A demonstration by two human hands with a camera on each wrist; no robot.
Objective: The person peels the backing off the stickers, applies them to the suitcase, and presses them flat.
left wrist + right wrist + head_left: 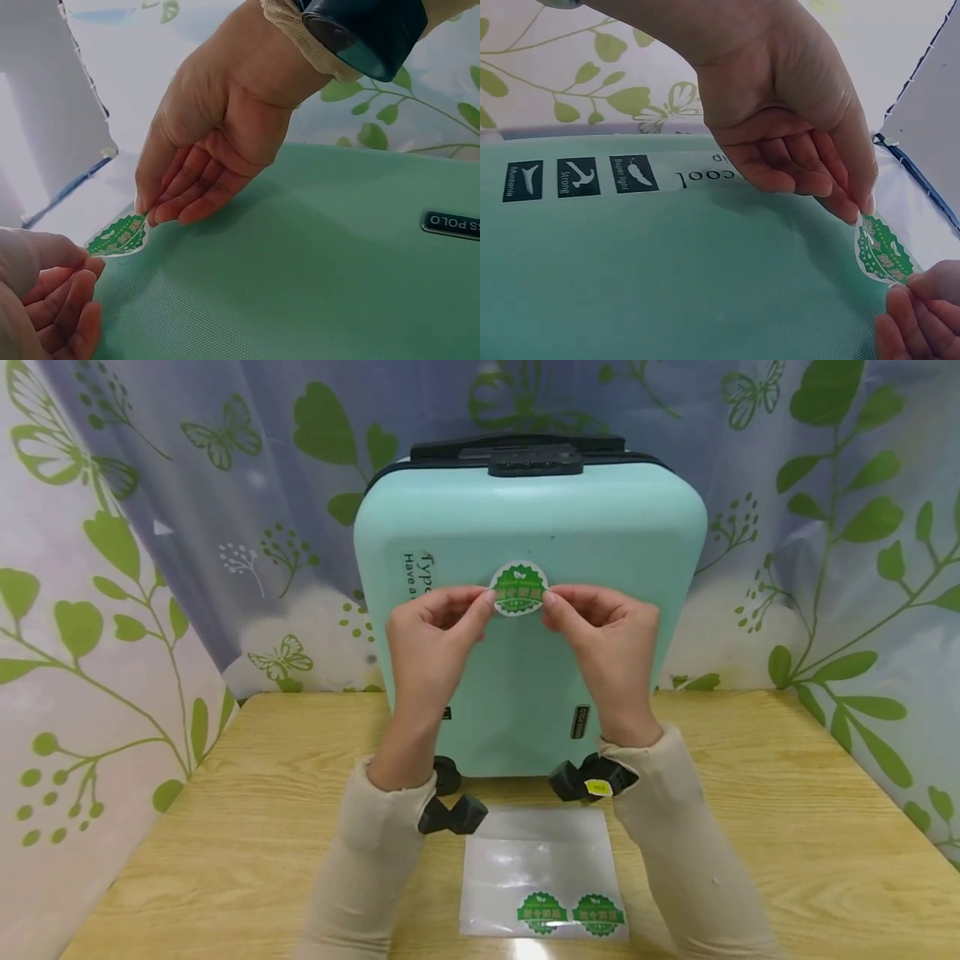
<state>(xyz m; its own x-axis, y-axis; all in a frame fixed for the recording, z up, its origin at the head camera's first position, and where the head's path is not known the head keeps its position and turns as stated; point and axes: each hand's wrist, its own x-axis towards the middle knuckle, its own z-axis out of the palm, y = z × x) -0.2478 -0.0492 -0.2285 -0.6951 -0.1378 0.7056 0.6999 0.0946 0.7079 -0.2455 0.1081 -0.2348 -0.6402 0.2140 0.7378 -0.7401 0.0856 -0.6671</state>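
A round green and white sticker (518,588) is stretched between both hands in front of the upper part of a mint-green suitcase (517,693). My left hand (431,639) pinches its left edge between thumb and finger. The opposite edge is pinched by my right hand (611,647). In the left wrist view the sticker (118,236) looks tilted and slightly bent, and the right wrist view shows a crease in the sticker (883,251). Whether it touches the suitcase shell, I cannot tell.
On the wooden table (247,827), a glossy backing sheet (510,877) lies before the suitcase, bearing two more green stickers at its near edge. A patterned curtain (300,535) hangs behind. Dark cameras are strapped to both wrists.
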